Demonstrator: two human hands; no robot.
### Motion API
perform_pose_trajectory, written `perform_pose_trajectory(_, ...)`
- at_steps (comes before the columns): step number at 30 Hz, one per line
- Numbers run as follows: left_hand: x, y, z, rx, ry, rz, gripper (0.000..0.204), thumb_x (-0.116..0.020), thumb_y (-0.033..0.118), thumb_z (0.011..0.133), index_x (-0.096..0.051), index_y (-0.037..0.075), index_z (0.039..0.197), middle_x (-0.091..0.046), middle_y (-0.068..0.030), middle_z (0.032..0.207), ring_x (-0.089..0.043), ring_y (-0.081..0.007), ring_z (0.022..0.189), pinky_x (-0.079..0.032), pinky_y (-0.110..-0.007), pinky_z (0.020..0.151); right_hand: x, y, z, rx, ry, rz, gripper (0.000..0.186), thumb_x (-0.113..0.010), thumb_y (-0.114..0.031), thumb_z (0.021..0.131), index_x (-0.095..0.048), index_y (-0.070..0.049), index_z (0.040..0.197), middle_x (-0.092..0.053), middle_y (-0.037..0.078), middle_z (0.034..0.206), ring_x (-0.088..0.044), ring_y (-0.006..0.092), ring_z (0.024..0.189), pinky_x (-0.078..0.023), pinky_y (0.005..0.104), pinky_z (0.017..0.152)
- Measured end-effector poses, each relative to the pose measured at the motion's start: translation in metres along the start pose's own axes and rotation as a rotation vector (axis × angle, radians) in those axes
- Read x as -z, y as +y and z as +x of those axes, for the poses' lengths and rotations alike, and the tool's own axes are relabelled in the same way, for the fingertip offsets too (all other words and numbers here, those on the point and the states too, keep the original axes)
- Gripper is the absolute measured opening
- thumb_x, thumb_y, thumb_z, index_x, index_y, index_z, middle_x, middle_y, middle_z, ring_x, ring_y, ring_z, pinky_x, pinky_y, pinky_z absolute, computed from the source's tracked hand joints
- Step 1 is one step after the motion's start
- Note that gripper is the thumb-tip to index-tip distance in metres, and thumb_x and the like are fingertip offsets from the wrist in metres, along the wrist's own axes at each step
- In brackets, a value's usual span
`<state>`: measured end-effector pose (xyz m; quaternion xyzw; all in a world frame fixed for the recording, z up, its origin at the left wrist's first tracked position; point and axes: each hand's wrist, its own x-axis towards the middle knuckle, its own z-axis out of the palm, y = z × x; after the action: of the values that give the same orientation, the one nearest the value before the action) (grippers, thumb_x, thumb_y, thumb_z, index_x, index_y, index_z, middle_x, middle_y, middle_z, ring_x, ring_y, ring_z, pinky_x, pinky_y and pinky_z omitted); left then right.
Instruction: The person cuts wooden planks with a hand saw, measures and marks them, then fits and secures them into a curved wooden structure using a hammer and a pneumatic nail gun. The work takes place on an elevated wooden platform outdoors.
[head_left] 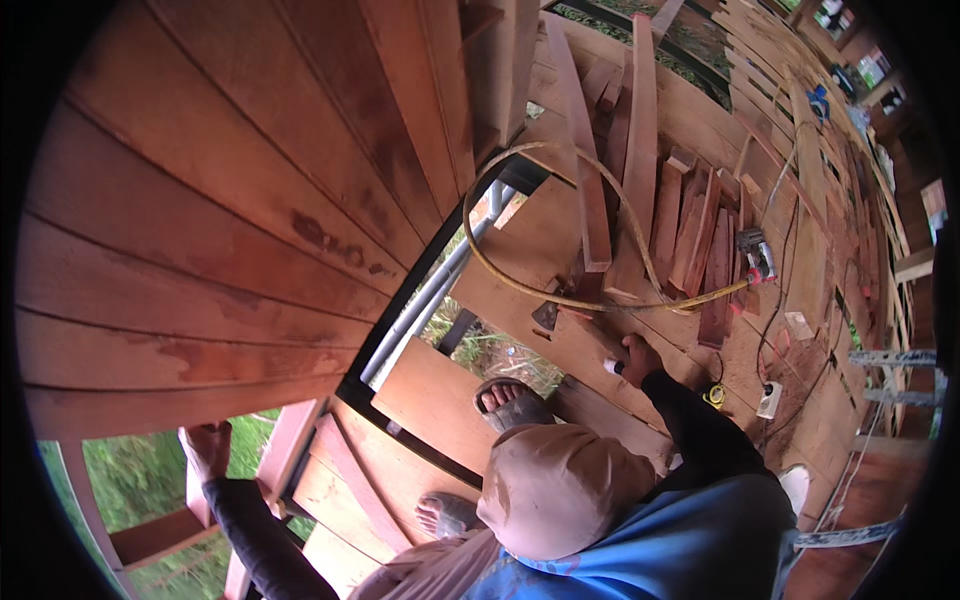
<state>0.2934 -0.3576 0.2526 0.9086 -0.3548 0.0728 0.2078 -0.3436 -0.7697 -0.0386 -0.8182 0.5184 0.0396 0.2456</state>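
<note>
My left hand (207,450) is at the far left, its fingers curled at the lower edge of the bottom wooden plank (190,405) of a plank wall. My right hand (640,360) is closed above the board floor, right of my sandalled foot (505,400). A small white piece (613,367) shows beside its thumb. Whatever else it grips is dark and cannot be made out. Left of it lies a dark triangular metal piece (545,315), near the yellow hose (585,303). My bent knee (560,490) covers part of the floor.
Loose reddish timber pieces (700,225) lie beyond my right hand, with a nail gun (757,257) at the hose's end. A yellow tape roll (714,396) and a white socket block (769,400) sit to the right. Floor gaps (500,350) open beside the wall.
</note>
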Motion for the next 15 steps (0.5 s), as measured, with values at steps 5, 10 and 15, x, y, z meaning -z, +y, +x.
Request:
perform_pose_trajectory(5, 0.007, -0.009, -0.007, 0.001, -0.038, 0.009, 0.02, -0.062, 0.006, 0.06, -0.054, 0.003, 0.078, -0.049, -0.0063, 0.061, -0.044, -0.0189, 0.053, -0.037, -0.034, 0.053, 0.019, -0.06, -0.031, -0.052, -0.024, 0.192, 0.066, -0.073, -0.048, 0.08, -0.045, -0.005, 0.122, -0.061, 0.025, 0.113, -0.061, 0.0422, 0.104, -0.049, 0.0471, 0.088)
perform_pose_trajectory(10, -0.003, 0.009, -0.007, 0.0, 0.069, -0.004, 0.014, -0.061, 0.004, 0.07, -0.048, 0.002, 0.065, -0.043, -0.006, 0.055, -0.04, -0.0177, 0.049, -0.033, -0.034, 0.05, 0.018, -0.079, -0.051, -0.09, -0.105, 0.214, 0.066, -0.071, -0.043, 0.081, -0.04, -0.002, 0.123, -0.062, 0.029, 0.105, -0.063, 0.0454, 0.097, -0.05, 0.051, 0.083)
perform_pose_trajectory(15, -0.001, 0.006, -0.006, 0.043, 0.074, 0.009, 0.012, -0.061, 0.004, 0.069, -0.049, 0.001, 0.066, -0.046, -0.0062, 0.056, -0.041, -0.0173, 0.051, -0.034, -0.034, 0.052, 0.07, -0.1, -0.049, -0.165, -0.323, 0.074, 0.058, -0.07, -0.032, 0.079, -0.043, 0.001, 0.118, -0.066, 0.027, 0.101, -0.065, 0.0445, 0.093, -0.051, 0.0525, 0.081)
